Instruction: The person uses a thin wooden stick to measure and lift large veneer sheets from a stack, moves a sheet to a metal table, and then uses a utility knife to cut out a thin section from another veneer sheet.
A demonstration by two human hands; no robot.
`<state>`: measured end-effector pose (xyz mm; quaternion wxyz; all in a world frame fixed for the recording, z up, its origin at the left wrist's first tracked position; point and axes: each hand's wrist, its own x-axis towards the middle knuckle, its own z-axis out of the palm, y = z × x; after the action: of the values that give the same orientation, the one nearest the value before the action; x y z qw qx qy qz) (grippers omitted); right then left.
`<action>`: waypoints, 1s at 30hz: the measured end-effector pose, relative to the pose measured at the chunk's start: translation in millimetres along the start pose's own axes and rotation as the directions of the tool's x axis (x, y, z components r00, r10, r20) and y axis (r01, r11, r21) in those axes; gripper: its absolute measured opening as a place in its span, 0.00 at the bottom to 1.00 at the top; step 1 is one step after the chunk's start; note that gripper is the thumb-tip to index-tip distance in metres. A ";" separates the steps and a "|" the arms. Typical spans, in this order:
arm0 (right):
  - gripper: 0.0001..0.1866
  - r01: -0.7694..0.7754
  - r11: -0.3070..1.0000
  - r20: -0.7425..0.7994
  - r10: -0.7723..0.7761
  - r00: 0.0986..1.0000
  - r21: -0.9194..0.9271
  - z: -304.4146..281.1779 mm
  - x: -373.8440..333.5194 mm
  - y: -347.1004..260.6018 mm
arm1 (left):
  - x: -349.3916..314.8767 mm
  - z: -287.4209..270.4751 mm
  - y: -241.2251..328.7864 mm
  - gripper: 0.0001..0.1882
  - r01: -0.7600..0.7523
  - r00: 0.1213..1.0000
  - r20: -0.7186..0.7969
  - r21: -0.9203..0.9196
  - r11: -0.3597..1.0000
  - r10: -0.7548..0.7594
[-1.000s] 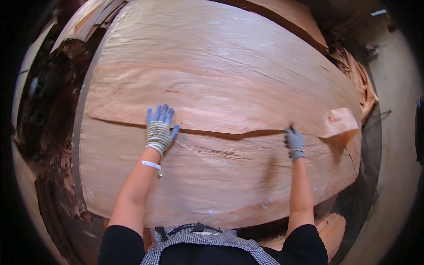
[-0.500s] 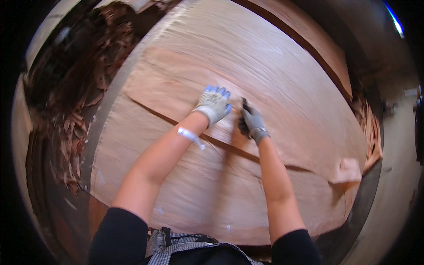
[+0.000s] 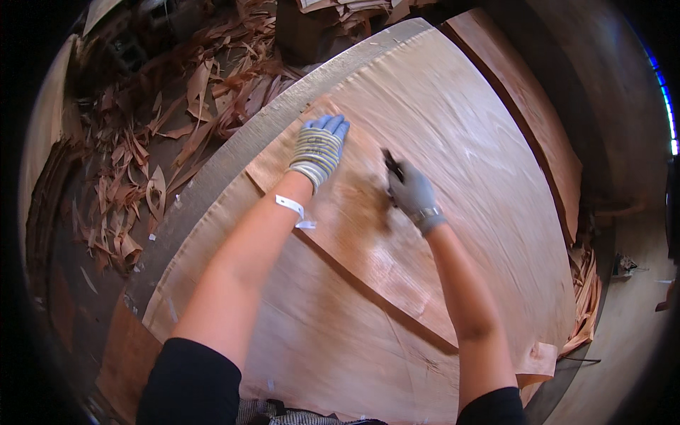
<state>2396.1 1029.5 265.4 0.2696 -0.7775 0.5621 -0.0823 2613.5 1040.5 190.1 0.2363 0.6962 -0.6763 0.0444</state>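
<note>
My left hand (image 3: 320, 147), in a striped knit glove with blue fingers, lies flat on a narrower reddish wood veneer strip (image 3: 354, 212), near its far left end. My right hand (image 3: 414, 193), in a grey glove, is closed around a dark, slim hand tool (image 3: 389, 163) with its tip pointing up and away; its exact kind is hard to make out. That hand is just above the veneer, and a dark shadow shows beneath it. The strip rests on a large, pale, wavy veneer sheet (image 3: 482, 163), its near edge casting a thin shadow.
Torn veneer scraps (image 3: 202, 92) heap on the floor to the left, with more scraps (image 3: 584, 297) at the right. A grey table edge (image 3: 234, 134) runs along the sheet's left side. Another reddish sheet (image 3: 524, 99) lies beyond the far right edge. A small veneer flap (image 3: 540, 360) curls up at the near right.
My left hand has shifted left and further up along the strip. My right hand still grips the dark tool. The view has turned, showing more of the scrap heap and far table corner.
</note>
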 end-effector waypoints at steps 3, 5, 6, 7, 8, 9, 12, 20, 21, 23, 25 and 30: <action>0.15 0.156 0.977 0.005 -0.157 0.988 -0.142 29.2 71.8 -49.5 | -0.4 -8.7 0.3 0.28 0.125 0.992 -0.023 0.075 0.989 -0.124; 0.15 0.151 0.968 0.032 -0.148 0.989 -0.203 39.4 102.2 -58.3 | 3.8 -13.6 5.8 0.29 0.139 0.989 0.046 0.051 0.989 -0.142; 0.15 0.162 0.960 0.045 -0.156 0.987 -0.229 44.8 115.3 -67.1 | 4.0 -10.7 2.1 0.30 0.162 0.983 0.077 0.050 0.985 -0.166; 0.14 0.187 0.951 0.063 -0.177 0.982 -0.245 48.8 124.6 -73.0 | 4.7 -7.6 -0.9 0.30 0.174 0.982 0.058 0.065 0.983 -0.178; 0.14 0.213 0.942 0.088 -0.196 0.977 -0.261 52.5 130.6 -77.6 | 2.9 -4.4 -2.4 0.31 0.189 0.980 0.044 0.079 0.979 -0.193; 0.14 0.234 0.932 0.110 -0.212 0.971 -0.277 55.2 135.9 -80.9 | 2.3 -1.0 -3.4 0.31 0.201 0.978 0.031 0.091 0.975 -0.205; 0.14 0.295 0.888 0.165 -0.251 0.954 -0.353 59.2 144.8 -87.0 | 2.5 3.0 -5.2 0.32 0.189 0.981 0.010 0.139 0.972 -0.193; 0.13 0.221 0.893 0.267 -0.120 0.956 -0.392 16.6 72.6 -28.0 | 2.4 3.9 -6.1 0.30 0.167 0.983 0.043 0.196 0.966 -0.178; 0.12 0.188 0.887 0.266 -0.077 0.961 -0.421 3.1 50.8 -4.7 | 1.9 8.3 -5.6 0.30 0.161 0.984 0.040 0.214 0.963 -0.173; 0.11 0.104 0.873 0.252 0.022 0.968 -0.476 -26.9 -5.8 59.4 | 1.5 4.8 -5.1 0.30 0.169 0.979 0.067 0.257 0.952 -0.192; 0.11 0.015 0.859 0.221 0.115 0.969 -0.512 -56.0 -65.9 129.5 | 2.7 -1.3 -4.4 0.31 0.164 0.975 0.094 0.309 0.937 -0.201; 0.12 -0.070 0.843 0.112 0.152 0.982 -0.533 -86.9 -136.8 190.1 | 13.0 -2.1 3.9 0.30 0.159 0.953 0.186 0.360 0.919 -0.237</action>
<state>2152.4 1084.4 265.1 0.0919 -0.7914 0.5856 0.1492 2611.3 1029.5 197.9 0.0371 0.7922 -0.6065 0.0570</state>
